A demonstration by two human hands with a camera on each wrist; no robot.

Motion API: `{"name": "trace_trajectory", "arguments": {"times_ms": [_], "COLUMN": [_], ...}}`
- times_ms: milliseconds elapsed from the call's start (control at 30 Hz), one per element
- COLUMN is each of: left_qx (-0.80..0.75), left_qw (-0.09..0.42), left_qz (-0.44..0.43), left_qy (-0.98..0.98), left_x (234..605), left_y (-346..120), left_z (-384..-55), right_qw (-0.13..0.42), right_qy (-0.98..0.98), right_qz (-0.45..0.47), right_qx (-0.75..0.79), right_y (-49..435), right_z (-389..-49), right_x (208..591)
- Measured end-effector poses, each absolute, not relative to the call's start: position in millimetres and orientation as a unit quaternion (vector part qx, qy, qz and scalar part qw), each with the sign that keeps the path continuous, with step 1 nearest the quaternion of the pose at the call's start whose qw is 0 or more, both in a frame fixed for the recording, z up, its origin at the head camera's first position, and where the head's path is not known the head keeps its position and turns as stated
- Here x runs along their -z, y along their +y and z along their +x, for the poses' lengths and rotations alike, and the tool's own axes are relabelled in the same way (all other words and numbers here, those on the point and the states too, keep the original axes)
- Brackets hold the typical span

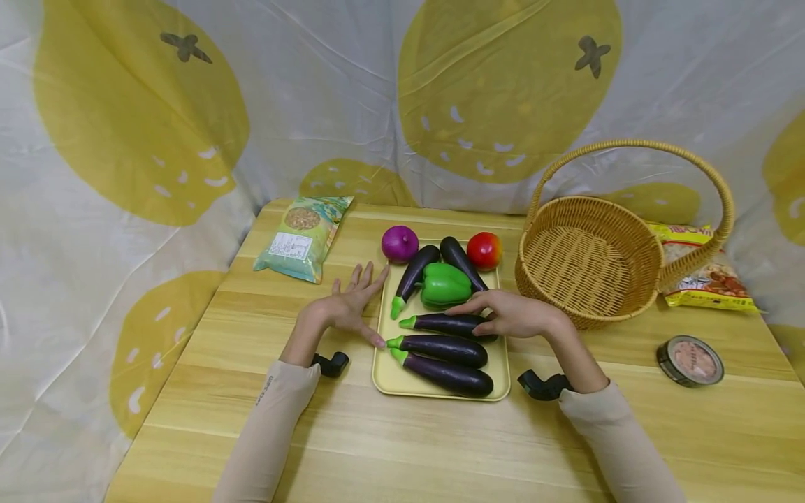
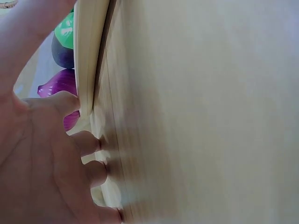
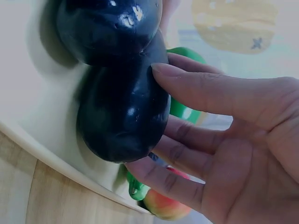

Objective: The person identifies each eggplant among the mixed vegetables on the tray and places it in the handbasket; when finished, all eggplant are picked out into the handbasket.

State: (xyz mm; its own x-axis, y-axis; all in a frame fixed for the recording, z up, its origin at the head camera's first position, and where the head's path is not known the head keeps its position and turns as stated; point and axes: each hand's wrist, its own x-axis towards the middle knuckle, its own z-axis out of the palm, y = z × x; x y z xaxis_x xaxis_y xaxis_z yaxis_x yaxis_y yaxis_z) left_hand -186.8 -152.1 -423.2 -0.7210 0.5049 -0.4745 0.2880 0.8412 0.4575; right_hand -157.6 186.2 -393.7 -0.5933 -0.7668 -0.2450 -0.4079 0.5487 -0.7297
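Observation:
On a pale yellow tray (image 1: 388, 376) lie several dark purple eggplants (image 1: 449, 377) with green stem ends and a green bell pepper (image 1: 445, 285). My right hand (image 1: 516, 313) holds the rounded end of the middle eggplant (image 1: 440, 323); in the right wrist view the thumb presses one side of this eggplant (image 3: 124, 121) and the fingers lie along the other. My left hand (image 1: 344, 307) is at the tray's left edge, fingers spread, thumb near an eggplant's stem. In the left wrist view its fingertips reach down by the tray's side (image 2: 86, 56).
A purple onion (image 1: 400, 244) and a red-yellow round fruit (image 1: 484, 251) are at the tray's far corners. A wicker basket (image 1: 553, 293) with a tall handle stands right, before a yellow food bag (image 1: 711, 279). A round tin (image 1: 690, 361) is far right; another bag (image 1: 302, 237) lies left.

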Motion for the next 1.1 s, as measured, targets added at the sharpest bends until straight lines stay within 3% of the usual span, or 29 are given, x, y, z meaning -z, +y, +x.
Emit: {"name": "trace_trajectory", "arguments": {"times_ms": [667, 1100], "left_qx": [-0.180, -0.185], "left_qw": [0.307, 0.301], "left_qz": [0.220, 0.222], "left_qy": [0.908, 0.909], "left_x": [421.5, 421.1], "left_y": [-151.1, -151.1], "left_z": [-186.1, -185.5], "right_qw": [0.219, 0.112], "right_qy": [0.854, 0.922], "right_qz": [-0.342, -0.247], "right_qx": [0.325, 0.274], "right_y": [213.6, 297.7], "right_z": [-145.1, -156.5], "right_x": [358.8, 309.2]}}
